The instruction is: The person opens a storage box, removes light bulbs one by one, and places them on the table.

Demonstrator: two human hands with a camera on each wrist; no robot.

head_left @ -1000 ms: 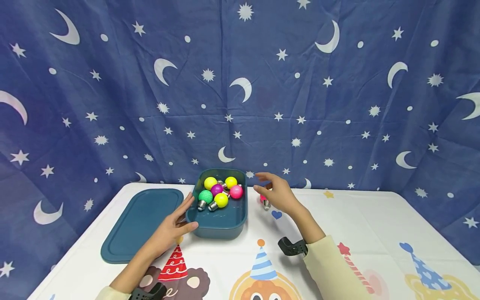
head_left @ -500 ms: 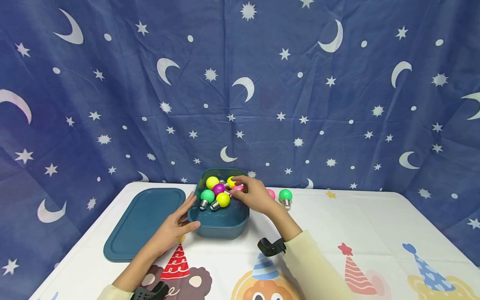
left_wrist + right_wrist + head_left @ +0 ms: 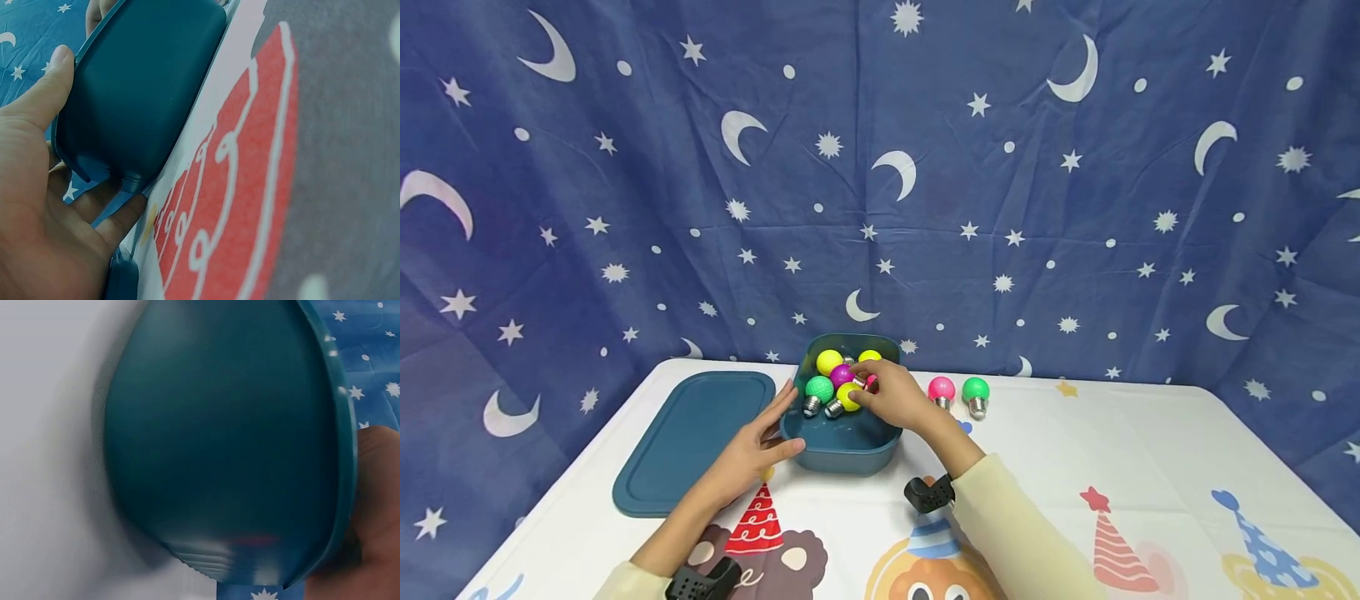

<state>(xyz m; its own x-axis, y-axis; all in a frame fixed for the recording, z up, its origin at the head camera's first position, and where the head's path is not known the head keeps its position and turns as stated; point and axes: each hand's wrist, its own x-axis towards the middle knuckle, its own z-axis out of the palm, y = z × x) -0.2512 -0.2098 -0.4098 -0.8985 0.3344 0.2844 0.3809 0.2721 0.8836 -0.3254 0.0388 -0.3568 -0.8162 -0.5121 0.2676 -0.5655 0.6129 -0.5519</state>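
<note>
A dark teal box (image 3: 842, 461) on the table holds yellow, green and purple light bulbs with silver screw bases, among them a green bulb (image 3: 819, 390) and a purple bulb (image 3: 842, 377). Inside it, my right hand (image 3: 891, 398) has thumb and fingers around a pink light bulb (image 3: 871, 382), mostly covered by the hand. My left hand (image 3: 758, 450) rests against the box's left side and near corner, thumb extended along the front. The left wrist view shows the left thumb (image 3: 45, 87) at the rim. In the right wrist view the box wall hides my right fingertips.
Right of the box, a pink bulb (image 3: 942, 392) and a green bulb (image 3: 976, 396) stand side by side. A flat teal lid (image 3: 696, 442) lies to its left. Behind the table hangs a blue curtain (image 3: 880, 183) with moons and stars.
My right hand has moved left from above the bulbs beside the box into the box, and its fingers have closed around the pink bulb. My left hand stays on the box.
</note>
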